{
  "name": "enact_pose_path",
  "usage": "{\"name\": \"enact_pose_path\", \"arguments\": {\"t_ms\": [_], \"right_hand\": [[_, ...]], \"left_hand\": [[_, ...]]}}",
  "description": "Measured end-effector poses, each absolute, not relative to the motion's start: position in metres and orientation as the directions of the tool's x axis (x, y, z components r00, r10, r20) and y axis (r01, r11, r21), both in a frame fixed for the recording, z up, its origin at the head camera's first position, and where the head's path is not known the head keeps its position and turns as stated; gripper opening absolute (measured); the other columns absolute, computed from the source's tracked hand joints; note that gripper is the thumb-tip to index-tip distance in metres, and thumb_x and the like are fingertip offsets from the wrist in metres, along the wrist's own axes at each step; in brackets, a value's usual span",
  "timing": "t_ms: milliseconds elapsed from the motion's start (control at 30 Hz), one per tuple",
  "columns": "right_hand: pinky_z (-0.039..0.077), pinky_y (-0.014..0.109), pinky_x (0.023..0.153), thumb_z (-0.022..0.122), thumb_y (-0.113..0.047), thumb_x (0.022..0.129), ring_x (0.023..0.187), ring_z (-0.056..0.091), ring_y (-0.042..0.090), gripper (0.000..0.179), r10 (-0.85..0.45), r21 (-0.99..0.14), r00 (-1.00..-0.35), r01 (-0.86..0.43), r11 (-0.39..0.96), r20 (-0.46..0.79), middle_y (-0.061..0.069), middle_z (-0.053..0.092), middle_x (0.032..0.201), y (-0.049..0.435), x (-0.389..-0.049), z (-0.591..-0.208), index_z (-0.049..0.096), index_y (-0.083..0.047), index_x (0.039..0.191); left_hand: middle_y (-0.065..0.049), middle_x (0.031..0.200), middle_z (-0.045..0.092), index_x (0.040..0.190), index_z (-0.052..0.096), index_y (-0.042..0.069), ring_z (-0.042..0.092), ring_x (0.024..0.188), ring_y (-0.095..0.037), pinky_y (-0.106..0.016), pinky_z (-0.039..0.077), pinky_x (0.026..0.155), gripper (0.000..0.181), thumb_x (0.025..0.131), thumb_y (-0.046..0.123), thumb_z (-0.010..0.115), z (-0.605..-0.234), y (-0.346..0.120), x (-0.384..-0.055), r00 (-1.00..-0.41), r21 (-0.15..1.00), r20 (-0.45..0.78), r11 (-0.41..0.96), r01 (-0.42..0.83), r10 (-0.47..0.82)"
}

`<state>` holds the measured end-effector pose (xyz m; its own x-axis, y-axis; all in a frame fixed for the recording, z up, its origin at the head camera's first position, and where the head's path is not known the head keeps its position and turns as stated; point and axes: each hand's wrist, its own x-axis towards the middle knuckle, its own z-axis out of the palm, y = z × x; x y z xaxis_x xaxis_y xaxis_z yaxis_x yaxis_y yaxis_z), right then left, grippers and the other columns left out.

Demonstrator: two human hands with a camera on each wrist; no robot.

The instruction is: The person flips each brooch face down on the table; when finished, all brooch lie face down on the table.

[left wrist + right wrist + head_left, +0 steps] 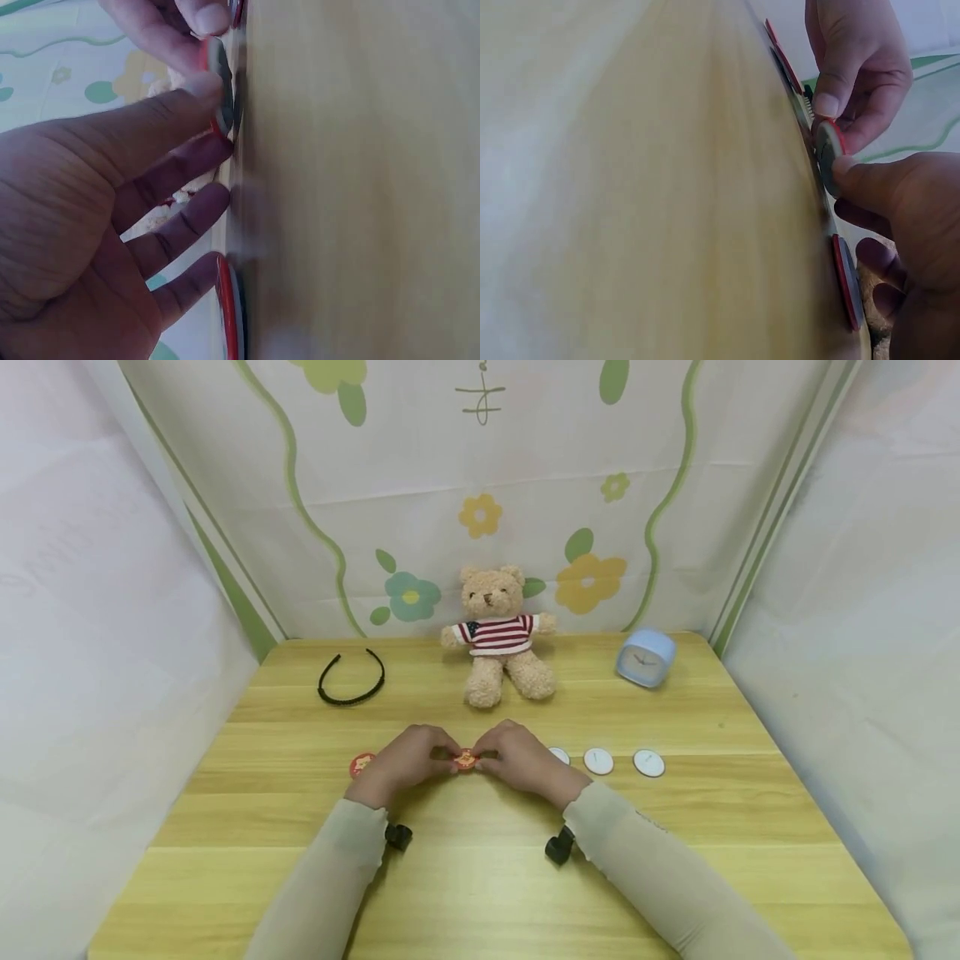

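Note:
A round red badge (466, 759) with a yellow design is between my two hands, above the middle of the table. My left hand (411, 762) pinches its left edge with thumb and forefinger, and my right hand (522, 758) pinches the opposite edge. The right wrist view shows the greyish back of this badge (829, 159), tilted against the tabletop. Another red badge (362, 764) lies face up beside my left hand, partly covered by it. To the right of my right hand lie white-backed discs: one partly hidden (558, 756), a second (598, 761) and a third (648, 762).
A teddy bear (501, 636) in a striped shirt sits at the back of the wooden table (465, 893). A black headband (351, 700) lies at the back left, and a pale blue clock (646, 657) stands at the back right. Patterned cloth (420, 460) hangs behind.

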<state>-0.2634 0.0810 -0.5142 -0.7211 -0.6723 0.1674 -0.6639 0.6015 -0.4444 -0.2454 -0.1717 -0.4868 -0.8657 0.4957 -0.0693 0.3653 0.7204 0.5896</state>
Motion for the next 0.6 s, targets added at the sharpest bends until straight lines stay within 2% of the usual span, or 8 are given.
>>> {"name": "enact_pose_path", "arguments": {"t_ms": [167,400,500,600], "right_hand": [[0.054,0.042,0.106,0.071,-0.026,0.108,0.111,0.070,0.016,0.018,-0.630,-0.500,-0.749,-0.634,0.590,0.205,-0.007,0.083,0.117,0.0836,-0.2624,-0.5104,0.086,-0.022,0.118],[0.059,0.036,0.089,0.072,-0.024,0.108,0.099,0.069,0.012,0.018,-0.566,-0.548,-0.802,-0.567,0.616,0.193,-0.007,0.083,0.110,0.0815,-0.2635,-0.5097,0.086,-0.024,0.120],[0.059,0.039,0.092,0.073,-0.023,0.107,0.098,0.069,0.012,0.018,-0.555,-0.549,-0.809,-0.558,0.622,0.193,-0.006,0.082,0.109,0.0804,-0.2634,-0.5090,0.086,-0.025,0.120],[0.058,0.042,0.095,0.075,-0.022,0.106,0.099,0.069,0.012,0.018,-0.549,-0.564,-0.813,-0.550,0.616,0.194,-0.007,0.081,0.108,0.0798,-0.2626,-0.5075,0.085,-0.026,0.120]], "left_hand": [[0.004,0.121,0.082,0.121,0.085,0.024,0.075,0.117,-0.019,-0.045,0.060,0.102,0.019,0.108,0.022,0.072,-0.4851,-0.1763,-0.2461,-0.860,0.583,-0.041,0.711,0.393,0.508],[0.002,0.123,0.082,0.125,0.084,0.022,0.074,0.109,-0.013,-0.039,0.060,0.092,0.022,0.110,0.023,0.068,-0.4838,-0.1740,-0.2466,-0.876,0.581,-0.025,0.720,0.379,0.482],[0.002,0.121,0.082,0.123,0.085,0.023,0.073,0.103,-0.011,-0.038,0.059,0.088,0.021,0.110,0.022,0.069,-0.4846,-0.1731,-0.2465,-0.884,0.594,-0.021,0.717,0.365,0.467],[0.004,0.118,0.082,0.121,0.084,0.023,0.073,0.103,-0.010,-0.039,0.061,0.091,0.020,0.109,0.020,0.070,-0.4854,-0.1724,-0.2465,-0.888,0.597,-0.002,0.713,0.368,0.460]]}}
